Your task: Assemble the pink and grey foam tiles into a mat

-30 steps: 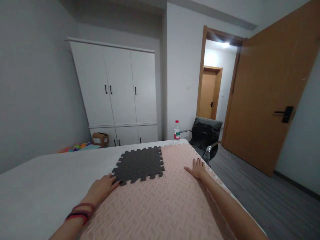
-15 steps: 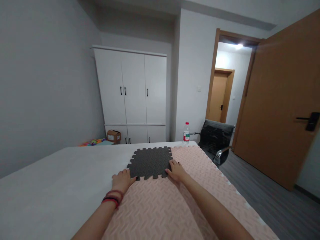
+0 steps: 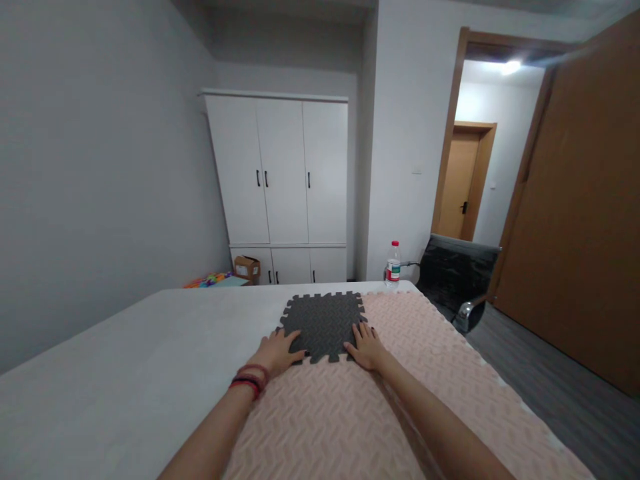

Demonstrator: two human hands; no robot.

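Observation:
A dark grey foam mat tile (image 3: 325, 320) with toothed edges lies flat on the white table, its near edge against a pink foam mat (image 3: 325, 420). My left hand (image 3: 280, 350), with red and dark bands on the wrist, rests on the tile's near left corner, thumb and fingers apart. On the near right part of the tile lies my right hand (image 3: 367, 347), its fingers spread over the edge where grey meets a second pink mat (image 3: 430, 353). How far the teeth interlock under my hands is hidden.
The white table (image 3: 150, 360) extends to the left. A water bottle (image 3: 393, 267) with a red cap stands at its far right corner. Beyond are a black chair (image 3: 457, 277), a cardboard box (image 3: 247, 268), a white wardrobe (image 3: 285, 173) and an open wooden door (image 3: 585, 220).
My view has turned slightly, so the room sits farther right in the picture. My left hand's fingers have spread and reach farther onto the grey tile. The right hand stays at its right edge.

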